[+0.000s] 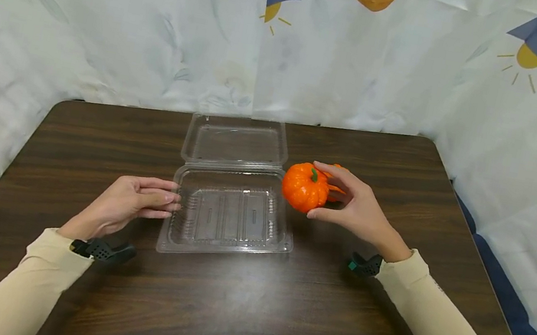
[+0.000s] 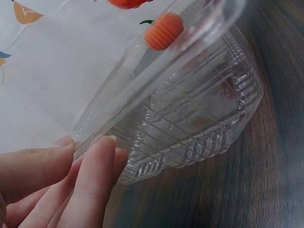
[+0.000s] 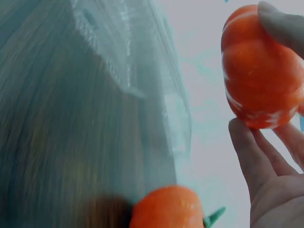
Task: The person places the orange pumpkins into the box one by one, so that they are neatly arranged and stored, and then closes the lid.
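A clear plastic clamshell box [image 1: 230, 214] lies open mid-table, its lid [image 1: 235, 141] flat behind it. My left hand [image 1: 171, 201] rests beside it, straight fingertips [image 2: 95, 161] touching the box's left rim [image 2: 156, 71]. My right hand [image 1: 320, 191] grips a small orange toy pumpkin [image 1: 299, 188] with a green stem, just right of the box's rear corner. In the right wrist view the fingers [image 3: 256, 156] curl under this pumpkin [image 3: 259, 66]. A second orange pumpkin [image 3: 166, 211] sits on the table below, mostly hidden behind the right hand in the head view.
The dark wooden table [image 1: 242, 318] is backed and flanked by a white patterned cloth [image 1: 109, 31]. The table's right edge [image 1: 498, 274] runs close to my right forearm. Bare wood lies in front of the box.
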`<state>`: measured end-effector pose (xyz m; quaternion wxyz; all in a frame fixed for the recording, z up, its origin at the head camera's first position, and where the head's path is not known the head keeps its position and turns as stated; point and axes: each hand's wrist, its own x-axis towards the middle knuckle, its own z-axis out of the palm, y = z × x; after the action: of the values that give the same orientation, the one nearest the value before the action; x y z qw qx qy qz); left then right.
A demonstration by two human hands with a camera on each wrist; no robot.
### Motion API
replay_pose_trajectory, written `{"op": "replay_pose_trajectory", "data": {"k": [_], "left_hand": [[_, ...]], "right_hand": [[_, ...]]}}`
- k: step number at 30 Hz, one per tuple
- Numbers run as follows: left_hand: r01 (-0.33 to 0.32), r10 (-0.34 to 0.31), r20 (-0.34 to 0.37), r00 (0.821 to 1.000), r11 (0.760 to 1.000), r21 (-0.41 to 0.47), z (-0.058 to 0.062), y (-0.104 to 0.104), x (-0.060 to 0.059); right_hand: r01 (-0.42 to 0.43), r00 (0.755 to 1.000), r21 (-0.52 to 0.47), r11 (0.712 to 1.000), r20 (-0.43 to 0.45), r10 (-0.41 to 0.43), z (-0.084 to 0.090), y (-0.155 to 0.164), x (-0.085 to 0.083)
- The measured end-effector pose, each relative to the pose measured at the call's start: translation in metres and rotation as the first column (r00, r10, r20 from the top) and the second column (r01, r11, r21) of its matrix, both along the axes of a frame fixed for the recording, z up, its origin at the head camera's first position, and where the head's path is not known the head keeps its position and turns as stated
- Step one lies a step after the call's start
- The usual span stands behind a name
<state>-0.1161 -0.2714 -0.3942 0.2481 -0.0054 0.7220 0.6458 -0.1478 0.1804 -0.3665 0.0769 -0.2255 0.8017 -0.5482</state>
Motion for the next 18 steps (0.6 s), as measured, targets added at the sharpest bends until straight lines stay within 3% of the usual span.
{"op": "replay_pose_trajectory", "data": {"k": [4,11,18], "left_hand": [[0.001,-0.001,0.009,1.000,1.000,0.003,-0.002,0.006,-0.004],[0.003,-0.002,0.010,1.000,1.000,-0.004,-0.002,0.016,-0.008],[-0.002,0.002,0.011,1.000,1.000,0.026,-0.003,0.022,-0.010]], "right_hand": [[-0.001,1.000,-0.026,1.000,0.023,0.002,0.003,-0.013,-0.003],[-0.031,0.998,-0.057,0.998,0.051,0.033,0.025,-0.039,0.004],[-0.048,0.999,-0.028,0.998,0.013,0.049,0.024,-0.057,0.003]]}}
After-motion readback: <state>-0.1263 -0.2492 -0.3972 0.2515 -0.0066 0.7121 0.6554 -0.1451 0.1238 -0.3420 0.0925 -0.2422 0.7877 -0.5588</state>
